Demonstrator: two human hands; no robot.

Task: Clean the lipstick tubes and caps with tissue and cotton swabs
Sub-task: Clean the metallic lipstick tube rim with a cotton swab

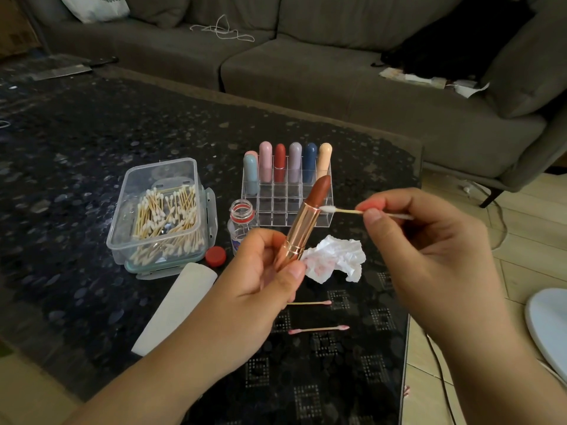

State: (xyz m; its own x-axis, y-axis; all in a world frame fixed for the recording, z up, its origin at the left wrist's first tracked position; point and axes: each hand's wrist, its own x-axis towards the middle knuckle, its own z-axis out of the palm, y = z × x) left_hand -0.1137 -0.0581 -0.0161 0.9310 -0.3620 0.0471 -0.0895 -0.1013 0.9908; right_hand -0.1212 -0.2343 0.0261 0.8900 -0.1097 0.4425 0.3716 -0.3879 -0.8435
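Note:
My left hand (260, 271) grips a rose-gold lipstick tube (299, 231) by its base, tilted up to the right, with the brown-red lipstick bullet (320, 190) wound out. My right hand (429, 240) pinches a cotton swab (340, 211) between thumb and forefinger. Its white tip touches the tube's rim where the bullet starts. A crumpled tissue (336, 259) with pink stains lies on the table under the tube. Two used swabs (319, 329) with pink tips lie nearer to me.
A clear box of cotton swabs (162, 210) stands at the left, beside an open small bottle (241, 220) and its red cap (215, 256). A clear organiser (287, 194) holds several coloured lipsticks. A white folded pack (175, 308) lies near my left arm. A sofa stands behind the table.

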